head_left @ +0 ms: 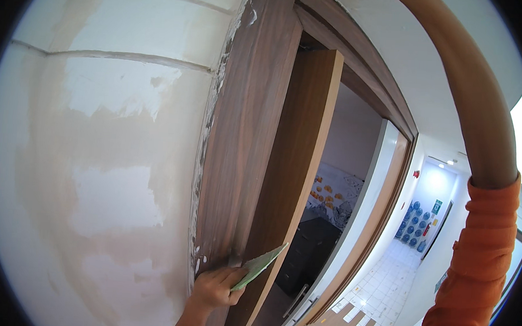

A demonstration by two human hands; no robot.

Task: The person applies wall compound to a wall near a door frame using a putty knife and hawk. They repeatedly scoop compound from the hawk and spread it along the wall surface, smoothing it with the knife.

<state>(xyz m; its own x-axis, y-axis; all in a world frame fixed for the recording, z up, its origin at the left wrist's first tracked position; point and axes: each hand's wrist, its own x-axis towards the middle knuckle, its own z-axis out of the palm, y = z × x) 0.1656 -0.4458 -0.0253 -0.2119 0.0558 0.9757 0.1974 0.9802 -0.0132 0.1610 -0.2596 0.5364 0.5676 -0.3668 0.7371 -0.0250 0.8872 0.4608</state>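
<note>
My left hand (216,286) is low in front of the dark wood door frame (239,132). Its fingers are closed around a thin, stiff green sheet (259,267) with a pale greyish face, which sticks out to the right across the edge of a brown wood door panel (300,147). A small greyish piece (235,259) shows just above the fingers; I cannot tell whether it is held. From the lower right my right arm (482,109), with an orange sleeve pushed up to the elbow, reaches up past the top edge. The right hand is out of sight.
Left of the frame is a wall (114,196) with white filler patches and rough white smears along the frame edge. Beyond the doorway stand a dark cabinet (309,254) and a white door (359,209) with a handle. Blue water bottles (412,224) are stacked down the corridor.
</note>
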